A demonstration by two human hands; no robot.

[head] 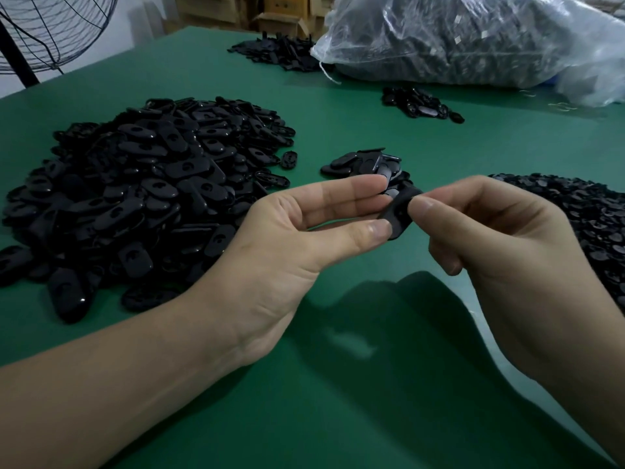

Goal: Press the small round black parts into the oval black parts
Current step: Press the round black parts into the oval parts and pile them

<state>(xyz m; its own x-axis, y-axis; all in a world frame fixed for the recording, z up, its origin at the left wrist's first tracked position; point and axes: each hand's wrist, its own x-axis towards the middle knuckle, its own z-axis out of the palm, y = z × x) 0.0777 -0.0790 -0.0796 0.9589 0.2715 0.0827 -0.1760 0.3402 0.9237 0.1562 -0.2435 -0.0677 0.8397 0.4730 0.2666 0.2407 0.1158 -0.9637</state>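
My left hand (304,238) pinches an oval black part (399,214) between thumb and fingers, above the green table. My right hand (500,238) meets it from the right, thumb and forefinger curled onto the top of that same part; any small round part under the fingertips is hidden. A big heap of oval black parts (142,191) lies to the left. A heap of small round black parts (588,218) lies at the right edge. A small pile of black parts (365,164) sits just behind my hands.
The green table (338,384) stretches under my arms. A clear plastic bag of dark parts (473,38) lies at the back right, with two more small black piles (419,103) (277,50) near it. A wire fan guard (50,28) stands at the back left, cardboard boxes behind.
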